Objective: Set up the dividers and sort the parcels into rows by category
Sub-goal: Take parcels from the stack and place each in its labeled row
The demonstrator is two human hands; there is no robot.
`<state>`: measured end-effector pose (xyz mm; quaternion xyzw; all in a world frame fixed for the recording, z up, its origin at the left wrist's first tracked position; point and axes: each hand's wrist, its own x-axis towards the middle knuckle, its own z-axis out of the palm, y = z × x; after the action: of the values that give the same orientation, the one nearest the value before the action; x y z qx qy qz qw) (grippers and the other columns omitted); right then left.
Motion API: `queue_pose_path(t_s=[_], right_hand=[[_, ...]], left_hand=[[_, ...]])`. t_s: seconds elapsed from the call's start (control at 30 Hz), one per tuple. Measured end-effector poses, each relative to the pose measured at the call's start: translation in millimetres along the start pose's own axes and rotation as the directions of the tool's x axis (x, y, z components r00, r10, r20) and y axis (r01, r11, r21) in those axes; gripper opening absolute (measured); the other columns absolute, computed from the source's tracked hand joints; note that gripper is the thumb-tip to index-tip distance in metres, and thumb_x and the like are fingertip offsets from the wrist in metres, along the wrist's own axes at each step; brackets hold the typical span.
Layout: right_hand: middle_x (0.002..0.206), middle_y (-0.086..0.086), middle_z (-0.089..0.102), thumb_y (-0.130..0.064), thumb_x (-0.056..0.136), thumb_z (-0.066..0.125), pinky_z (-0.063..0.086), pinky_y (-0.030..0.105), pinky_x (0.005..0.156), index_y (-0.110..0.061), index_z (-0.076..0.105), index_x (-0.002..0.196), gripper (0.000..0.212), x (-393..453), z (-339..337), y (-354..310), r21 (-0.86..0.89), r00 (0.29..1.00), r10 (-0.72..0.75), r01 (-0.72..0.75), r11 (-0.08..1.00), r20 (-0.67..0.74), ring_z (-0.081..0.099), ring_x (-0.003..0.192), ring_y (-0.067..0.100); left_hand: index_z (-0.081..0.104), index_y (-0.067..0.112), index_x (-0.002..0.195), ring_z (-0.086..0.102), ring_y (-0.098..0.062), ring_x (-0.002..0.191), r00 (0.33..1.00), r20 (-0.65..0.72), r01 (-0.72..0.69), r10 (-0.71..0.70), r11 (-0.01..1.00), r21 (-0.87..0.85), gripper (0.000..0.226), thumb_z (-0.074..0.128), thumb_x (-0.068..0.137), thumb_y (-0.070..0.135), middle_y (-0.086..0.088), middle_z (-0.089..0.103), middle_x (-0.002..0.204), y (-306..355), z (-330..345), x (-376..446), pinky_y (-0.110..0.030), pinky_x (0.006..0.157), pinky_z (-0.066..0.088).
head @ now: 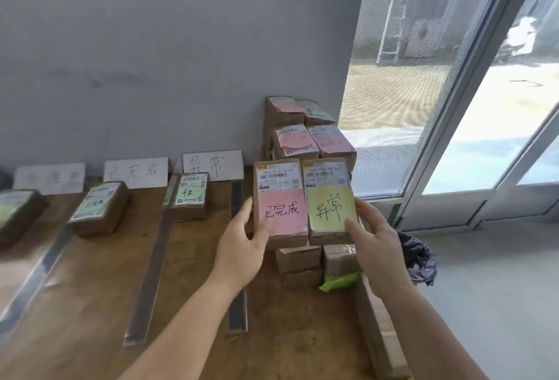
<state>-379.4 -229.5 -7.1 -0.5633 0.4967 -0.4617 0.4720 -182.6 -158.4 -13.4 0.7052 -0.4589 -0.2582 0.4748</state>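
Observation:
My left hand (242, 246) grips a brown parcel with a pink note (281, 204), thumb on its face. Beside it, my right hand (375, 240) grips a brown parcel with a yellow note (329, 201). Both parcels are held side by side above the parcel stack (305, 137) at the table's right end. Grey divider strips (154, 267) (237, 310) lie lengthwise on the wooden table (193, 258), marking rows. White sign cards (136, 172) (213, 164) lean against the wall behind the rows. A green-labelled parcel (192, 195) lies in the row under the right card and another (98, 207) in the row to its left.
A third parcel (15, 213) sits at the far left under a faint card (50, 178). A flat cardboard piece (381, 328) lies along the table's right edge, green tape (337, 283) beside it. A black bag (419, 258) hangs off the right. Glass doors (453, 77) stand beyond.

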Motion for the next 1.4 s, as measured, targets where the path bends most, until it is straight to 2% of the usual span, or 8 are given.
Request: queue_pose_path(t_s=[0.13, 0.3, 0.47, 0.67, 0.8, 0.97, 1.27, 1.4], right_hand=[[0.101, -0.016, 0.072, -0.011, 0.092, 0.059, 0.052, 0.024, 0.089, -0.027, 0.057, 0.128, 0.040, -10, 21, -12, 0.104, 0.996, -0.011, 0.002, 0.995, 0.086, 0.066, 0.092, -0.004], [0.105, -0.012, 0.071, -0.011, 0.093, 0.057, 0.054, 0.032, 0.091, -0.027, 0.054, 0.131, 0.041, -14, 62, -27, 0.169, 0.985, -0.018, -0.012, 0.986, 0.171, 0.067, 0.097, 0.004], [0.105, -0.013, 0.071, -0.018, 0.093, 0.059, 0.056, 0.033, 0.086, -0.032, 0.054, 0.130, 0.040, -20, 117, -36, 0.146, 0.978, -0.036, 0.006, 0.989, 0.205, 0.066, 0.099, 0.006], [0.117, -0.012, 0.065, -0.023, 0.092, 0.061, 0.056, 0.029, 0.085, -0.038, 0.051, 0.126, 0.038, -29, 192, -43, 0.122, 0.989, -0.055, 0.038, 0.992, 0.140, 0.062, 0.107, 0.007], [0.106, -0.021, 0.060, -0.023, 0.093, 0.060, 0.048, 0.006, 0.062, -0.042, 0.050, 0.121, 0.035, -28, 234, -46, -0.003, 0.996, -0.087, 0.087, 0.996, 0.020, 0.058, 0.102, 0.002], [0.123, -0.005, 0.060, -0.022, 0.095, 0.056, 0.038, 0.004, 0.053, -0.028, 0.052, 0.132, 0.038, -20, 257, -30, -0.230, 0.994, -0.067, 0.046, 0.972, -0.084, 0.055, 0.104, 0.006], [0.134, 0.005, 0.048, -0.019, 0.097, 0.050, 0.039, 0.022, 0.081, -0.026, 0.044, 0.139, 0.043, 17, 289, -4, -0.448, 0.999, -0.033, 0.014, 0.894, -0.035, 0.054, 0.113, 0.019], [0.138, 0.006, 0.042, -0.019, 0.098, 0.048, 0.045, 0.026, 0.080, -0.027, 0.040, 0.142, 0.045, 47, 306, 9, -0.486, 1.000, 0.024, -0.026, 0.874, -0.010, 0.058, 0.108, 0.021]], left_hand=[[0.023, 0.038, 0.148, 0.031, -0.013, 0.138, 0.998, -0.056, 0.016, -0.019, 0.999, -0.052, 0.068, 0.049, 0.087, 0.055, 0.011, 0.040, 0.148, -4, -29, -10, -0.037, 0.111, 0.027], [0.022, 0.043, 0.146, 0.036, -0.017, 0.136, 0.995, -0.095, 0.025, -0.037, 0.993, -0.119, 0.071, 0.050, 0.083, 0.057, 0.010, 0.042, 0.146, -8, -75, -13, -0.050, 0.110, 0.034], [0.022, 0.043, 0.146, 0.036, -0.011, 0.134, 0.989, -0.146, 0.000, -0.021, 0.989, -0.145, 0.069, 0.054, 0.086, 0.053, 0.014, 0.042, 0.145, -25, -130, -8, -0.049, 0.109, 0.035], [0.028, 0.036, 0.147, 0.033, -0.015, 0.137, 0.976, -0.215, 0.018, -0.043, 0.993, -0.116, 0.065, 0.056, 0.089, 0.046, 0.009, 0.041, 0.147, -57, -190, 12, -0.046, 0.110, 0.033], [0.029, 0.036, 0.146, 0.034, -0.018, 0.136, 0.975, -0.216, 0.027, -0.050, 0.994, -0.105, 0.062, 0.057, 0.091, 0.040, 0.008, 0.043, 0.146, -78, -223, 32, -0.049, 0.108, 0.035], [0.030, 0.036, 0.145, 0.035, -0.020, 0.136, 0.973, -0.218, 0.057, -0.079, 0.993, -0.105, 0.060, 0.058, 0.092, 0.035, 0.007, 0.044, 0.145, -97, -237, 48, -0.050, 0.107, 0.034], [0.032, 0.036, 0.145, 0.036, -0.021, 0.135, 0.964, -0.233, 0.110, -0.127, 0.990, -0.083, 0.058, 0.057, 0.092, 0.038, 0.005, 0.045, 0.145, -108, -240, 76, -0.049, 0.107, 0.033], [0.031, 0.038, 0.144, 0.033, -0.019, 0.136, 0.966, -0.225, 0.111, -0.125, 0.991, -0.072, 0.057, 0.055, 0.093, 0.041, 0.007, 0.044, 0.144, -111, -242, 97, -0.053, 0.110, 0.031]])
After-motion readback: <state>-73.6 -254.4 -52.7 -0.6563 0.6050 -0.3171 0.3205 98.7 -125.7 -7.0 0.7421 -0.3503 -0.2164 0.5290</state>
